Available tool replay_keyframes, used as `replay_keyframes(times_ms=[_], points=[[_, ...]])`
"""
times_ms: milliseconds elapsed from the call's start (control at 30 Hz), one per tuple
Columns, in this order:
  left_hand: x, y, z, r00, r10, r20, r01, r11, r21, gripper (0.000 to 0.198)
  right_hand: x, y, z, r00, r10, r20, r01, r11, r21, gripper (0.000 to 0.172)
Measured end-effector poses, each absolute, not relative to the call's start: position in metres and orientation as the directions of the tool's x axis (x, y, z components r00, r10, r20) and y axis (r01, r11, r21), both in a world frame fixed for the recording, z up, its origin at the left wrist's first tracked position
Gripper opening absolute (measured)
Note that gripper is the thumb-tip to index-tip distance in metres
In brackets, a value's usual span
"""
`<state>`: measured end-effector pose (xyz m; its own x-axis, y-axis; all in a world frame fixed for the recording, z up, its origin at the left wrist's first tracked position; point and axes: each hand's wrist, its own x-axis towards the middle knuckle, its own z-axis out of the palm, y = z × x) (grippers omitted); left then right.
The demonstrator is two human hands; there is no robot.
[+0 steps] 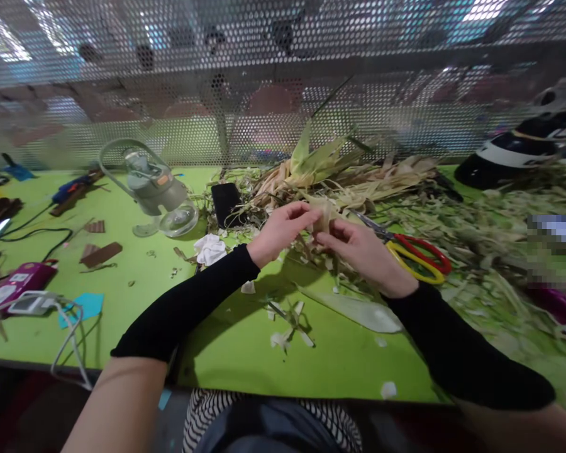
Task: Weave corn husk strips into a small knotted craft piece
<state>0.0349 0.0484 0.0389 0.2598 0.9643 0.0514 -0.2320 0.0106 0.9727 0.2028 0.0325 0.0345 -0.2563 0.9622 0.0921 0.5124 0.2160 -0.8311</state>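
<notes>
Above the middle of the green table, my left hand [287,226] and my right hand [358,248] come together, both closed on a pale, thin corn husk piece [326,215]. Its lower part is hidden behind my fingers. A flat strip of husk [358,311] lies on the table below my right hand, with small husk scraps [292,324] to its left. Scissors with red and yellow handles [417,258] rest just right of my right wrist. Behind my hands is a heap of corn husks [316,167], some still pale green.
A perforated metal screen [264,119] borders the back. At left are a lidded bottle [155,189], a phone [227,204], crumpled tissue [210,249], cables and a magenta device [26,283]. Husk shreds [481,239] cover the right side, near a black and white object [509,154].
</notes>
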Motion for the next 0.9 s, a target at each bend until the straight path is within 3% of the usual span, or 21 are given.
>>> replay_keyframes(times_ms=[200, 367, 500, 633, 733, 900], points=[[0.027, 0.057, 0.038, 0.219, 0.972, -0.085, -0.242, 0.139, 0.960, 0.025, 0.210, 0.028, 0.033, -0.394, 0.919, -0.026, 0.377, 0.136, -0.916, 0.045], [0.027, 0.061, 0.036, 0.213, 0.945, -0.249, -0.314, 0.307, 0.898, 0.023, 0.209, 0.027, 0.033, -0.369, 0.929, -0.005, 0.308, 0.117, -0.944, 0.045], [0.026, 0.063, 0.035, 0.205, 0.935, -0.291, -0.392, 0.350, 0.851, 0.025, 0.208, 0.027, 0.029, -0.291, 0.956, 0.028, 0.273, 0.111, -0.955, 0.046], [0.024, 0.063, 0.034, 0.184, 0.950, -0.253, -0.416, 0.309, 0.855, 0.023, 0.207, 0.028, 0.027, -0.260, 0.963, 0.063, 0.338, 0.152, -0.929, 0.044], [0.024, 0.061, 0.032, 0.225, 0.965, -0.135, -0.347, 0.209, 0.914, 0.017, 0.207, 0.030, 0.024, -0.229, 0.967, 0.114, 0.392, 0.199, -0.898, 0.041], [0.028, 0.056, 0.027, 0.352, 0.935, -0.038, -0.222, 0.123, 0.967, 0.013, 0.206, 0.032, 0.019, -0.165, 0.962, 0.219, 0.328, 0.263, -0.907, 0.037]])
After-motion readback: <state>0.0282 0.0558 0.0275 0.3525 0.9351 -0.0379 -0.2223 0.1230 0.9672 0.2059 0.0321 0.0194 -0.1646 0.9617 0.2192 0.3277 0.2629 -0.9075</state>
